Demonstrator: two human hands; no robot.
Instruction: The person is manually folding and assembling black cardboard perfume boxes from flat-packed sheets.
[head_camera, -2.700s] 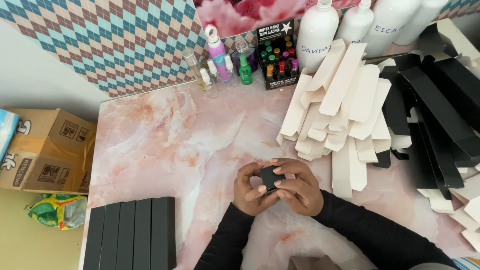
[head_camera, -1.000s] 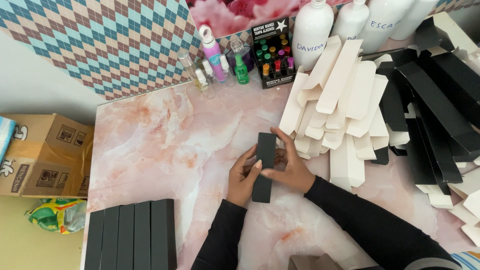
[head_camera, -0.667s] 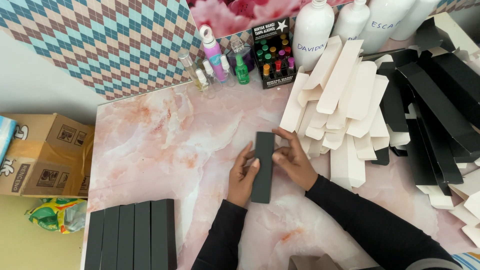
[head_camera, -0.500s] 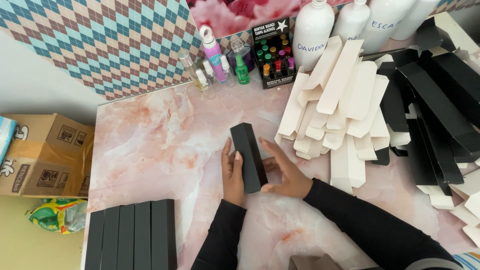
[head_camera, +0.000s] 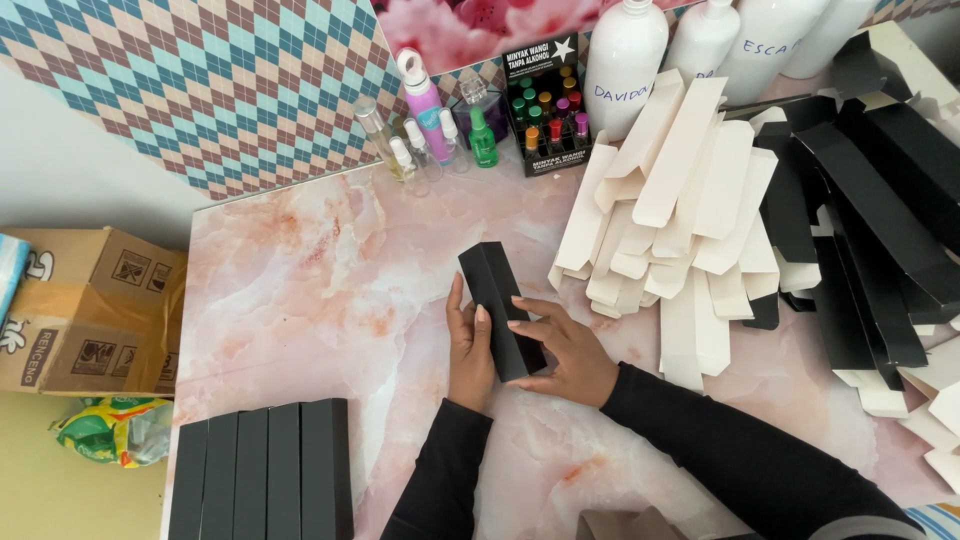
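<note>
At bench centre, black box (head_camera: 500, 308) lying between both hands, long axis running near-right to far-left; left hand (head_camera: 470, 345) and right hand (head_camera: 565, 350) gripping near end.

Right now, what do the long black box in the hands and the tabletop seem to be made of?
Black box: likely matte cardboard, with sharp folded edges and no gloss. Tabletop: looks like pink-veined marble, faintly glossy; could be a printed laminate.

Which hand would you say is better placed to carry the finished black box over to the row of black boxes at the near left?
Probably the left hand: it grips the black box on the side facing the row of black boxes. The right hand would have to cross over.
</note>
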